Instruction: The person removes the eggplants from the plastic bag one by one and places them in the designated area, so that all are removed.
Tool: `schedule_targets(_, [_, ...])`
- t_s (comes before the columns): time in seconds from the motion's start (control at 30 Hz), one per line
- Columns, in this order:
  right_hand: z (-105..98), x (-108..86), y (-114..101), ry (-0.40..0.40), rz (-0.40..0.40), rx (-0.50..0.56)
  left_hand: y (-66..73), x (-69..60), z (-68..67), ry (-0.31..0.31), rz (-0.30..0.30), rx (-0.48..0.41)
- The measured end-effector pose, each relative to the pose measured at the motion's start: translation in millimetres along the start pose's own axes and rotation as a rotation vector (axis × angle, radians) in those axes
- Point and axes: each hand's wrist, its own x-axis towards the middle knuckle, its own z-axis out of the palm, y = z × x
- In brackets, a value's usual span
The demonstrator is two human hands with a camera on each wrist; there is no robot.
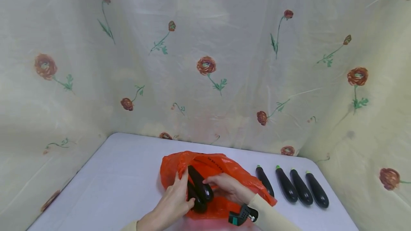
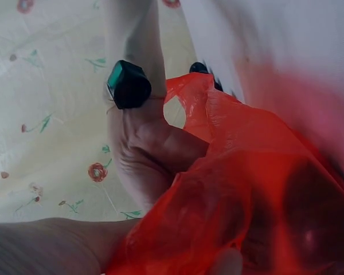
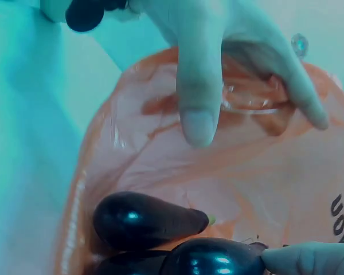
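Looking at a red-orange plastic bag [image 1: 236, 174] on a white table [image 1: 135, 163], mouth facing the person. Got the L hand [image 1: 171, 197] at the left side of the mouth, gripping the thin plastic by the rim, w/ thumb inside near the goods. Got the R hand [image 1: 228, 187] in from the other side, fingertip touching a glossy dark eggplant [image 1: 199, 184] that's inside the bag. Can't tell tbh whether pinching it or just touching. Counting at least 3 eggplants in there per the R wrist view, packed close, incl. 1 w/ a pale green stem tip [image 3: 211, 220]. Also seeing 4 more eggplants [image 1: 287, 184] on the table just right of the bag, roughly side by side, green ends pointing away, leftmost partly hidden by plastic. Misc: dark lettering [image 3: 337, 215] on the bag, black wrist device [image 1: 243, 215] on the R arm, cream sleeve [image 1: 268, 212], floral fabric [image 1: 244, 38] behind the table.
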Motion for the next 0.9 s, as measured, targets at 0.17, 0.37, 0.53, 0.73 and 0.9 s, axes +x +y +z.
schedule_targets(0.17, [-3, -12.8, 0, -0.035, -0.008, 0.03, 0.1, 0.0, -0.9, 0.006, 0.006, -0.003])
schedule_targets(0.37, [-7, -27.1, 3, -0.081, -0.002, 0.073, 1.5, 0.0, 0.0, -0.001, -0.023, -0.005])
schedule_targets(0.53, [-11, -38.2, 5, -0.133, -0.014, 0.114, 1.9, -0.1, 0.6, 0.002, -0.038, -0.018])
schedule_targets(0.73, [-17, -52.5, 7, -0.173, -0.005, 0.169, 1.1, 0.7, 0.0, 0.002, -0.034, -0.038])
schedule_targets(0.9, [-25, -66.3, 10, -0.194, -0.003, 0.182, 1.3, 1.4, -0.6, -0.011, -0.05, -0.052])
